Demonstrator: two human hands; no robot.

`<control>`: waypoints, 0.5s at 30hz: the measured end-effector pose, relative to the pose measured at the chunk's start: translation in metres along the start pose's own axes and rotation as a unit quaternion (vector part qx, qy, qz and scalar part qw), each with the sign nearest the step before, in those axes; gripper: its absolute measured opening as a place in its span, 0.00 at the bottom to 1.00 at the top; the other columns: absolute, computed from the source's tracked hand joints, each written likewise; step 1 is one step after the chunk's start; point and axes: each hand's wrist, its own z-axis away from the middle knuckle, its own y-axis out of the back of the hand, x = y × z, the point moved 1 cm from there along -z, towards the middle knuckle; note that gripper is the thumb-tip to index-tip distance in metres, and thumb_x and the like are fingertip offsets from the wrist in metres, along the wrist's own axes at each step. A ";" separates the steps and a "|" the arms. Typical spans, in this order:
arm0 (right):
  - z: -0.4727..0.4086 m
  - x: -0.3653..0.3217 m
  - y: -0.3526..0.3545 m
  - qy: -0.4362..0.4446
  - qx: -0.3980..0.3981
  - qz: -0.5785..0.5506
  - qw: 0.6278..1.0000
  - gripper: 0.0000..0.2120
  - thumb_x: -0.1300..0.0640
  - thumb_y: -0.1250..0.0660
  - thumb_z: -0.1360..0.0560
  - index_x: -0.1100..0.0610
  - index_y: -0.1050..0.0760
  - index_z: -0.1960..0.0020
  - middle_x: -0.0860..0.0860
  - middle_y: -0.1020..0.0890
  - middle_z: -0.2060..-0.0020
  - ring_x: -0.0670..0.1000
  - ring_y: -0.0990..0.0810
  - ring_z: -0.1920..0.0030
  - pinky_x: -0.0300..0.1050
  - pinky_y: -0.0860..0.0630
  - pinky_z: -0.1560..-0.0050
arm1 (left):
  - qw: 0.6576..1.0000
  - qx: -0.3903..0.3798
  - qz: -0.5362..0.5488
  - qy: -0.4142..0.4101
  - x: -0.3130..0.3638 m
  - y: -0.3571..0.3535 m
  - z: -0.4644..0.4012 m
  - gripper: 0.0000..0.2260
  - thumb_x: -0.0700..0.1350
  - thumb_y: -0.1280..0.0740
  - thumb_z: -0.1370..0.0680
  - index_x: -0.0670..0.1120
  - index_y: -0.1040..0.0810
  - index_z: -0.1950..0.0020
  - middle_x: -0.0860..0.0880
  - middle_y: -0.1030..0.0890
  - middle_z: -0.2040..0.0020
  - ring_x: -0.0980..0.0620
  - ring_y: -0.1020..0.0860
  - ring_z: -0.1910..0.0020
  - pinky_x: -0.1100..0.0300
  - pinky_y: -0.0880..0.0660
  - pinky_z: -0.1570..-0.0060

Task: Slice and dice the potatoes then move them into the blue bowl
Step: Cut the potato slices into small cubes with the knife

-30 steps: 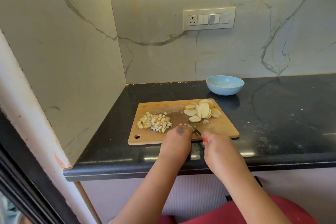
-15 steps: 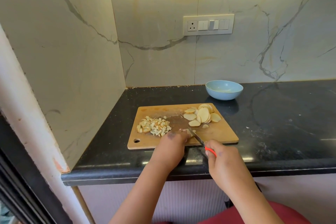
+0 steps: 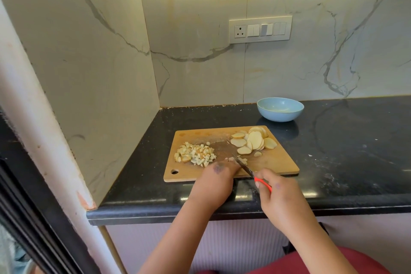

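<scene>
A: Head view: what is each hand doing?

B: The right hand [image 3: 281,196] is curled round the red-handled knife [image 3: 249,170], its blade running toward 10 o'clock. The left hand [image 3: 216,176] lies over the few potato pieces [image 3: 239,159] at the blade's tip; how its fingers sit I cannot tell.

A: And the rest?

B: On the cutting board [image 3: 278,162], the diced pile [image 3: 195,154] lies at 9 o'clock of the blade, the slices [image 3: 253,141] at 12. The blue bowl [image 3: 280,109] sits well beyond at 1 o'clock, nearer the right hand.

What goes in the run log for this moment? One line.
dicing | right hand grips red-handled knife | left hand steadies potato pieces | round blue bowl empty
</scene>
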 end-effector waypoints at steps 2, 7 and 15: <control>0.001 0.000 -0.003 -0.008 -0.012 0.017 1.000 0.05 0.61 0.36 0.22 0.54 0.22 0.53 0.47 0.22 0.69 0.47 0.24 0.69 0.47 0.27 0.69 | 1.000 0.003 -0.003 -0.009 0.000 -0.001 -0.001 0.15 0.35 0.41 0.21 0.44 0.21 0.38 0.44 0.18 0.45 0.45 0.21 0.45 0.51 0.23 0.43; -0.018 -0.007 -0.016 -0.014 -0.057 0.088 0.994 0.06 0.59 0.41 0.21 0.51 0.29 0.54 0.48 0.24 0.68 0.49 0.24 0.68 0.49 0.25 0.67 | 1.000 0.001 -0.005 -0.012 0.000 0.000 -0.002 0.16 0.35 0.41 0.21 0.44 0.21 0.37 0.45 0.18 0.43 0.46 0.21 0.43 0.55 0.26 0.41; -0.014 0.000 -0.002 -0.015 -0.003 -0.034 0.999 0.06 0.61 0.34 0.23 0.52 0.21 0.50 0.43 0.22 0.65 0.41 0.24 0.66 0.30 0.30 0.68 | 0.999 0.021 0.026 0.010 -0.001 0.002 0.004 0.15 0.38 0.41 0.20 0.44 0.20 0.38 0.45 0.18 0.44 0.46 0.21 0.43 0.52 0.25 0.40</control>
